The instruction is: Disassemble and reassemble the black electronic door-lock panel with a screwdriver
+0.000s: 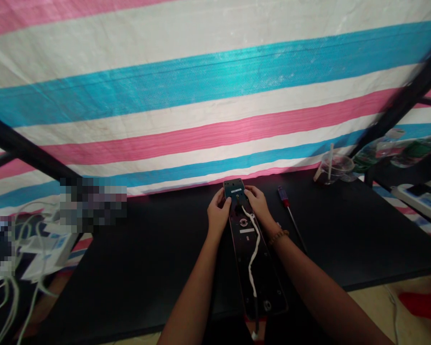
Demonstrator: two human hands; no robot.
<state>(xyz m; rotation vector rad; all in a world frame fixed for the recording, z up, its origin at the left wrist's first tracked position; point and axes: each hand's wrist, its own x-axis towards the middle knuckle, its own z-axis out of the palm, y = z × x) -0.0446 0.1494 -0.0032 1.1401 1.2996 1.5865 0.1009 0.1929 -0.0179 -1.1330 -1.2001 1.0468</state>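
A long, narrow dark panel point(258, 282) lies lengthwise on the black table point(147, 258), running away from me. A white cable point(253, 261) snakes along its top. My left hand point(218, 213) grips the panel's far end from the left, fingers curled onto it. My right hand point(257, 202) holds the same end from the right, fingers pressed on a dark part at the top. A beaded bracelet point(278, 235) circles my right wrist.
A screwdriver point(289, 213) with a red and blue handle lies just right of my right hand. A plastic cup point(332, 170) with a straw stands at the back right, bottles point(380, 151) beyond it. White cables and boxes point(32, 249) lie at the left. A striped tarp hangs behind.
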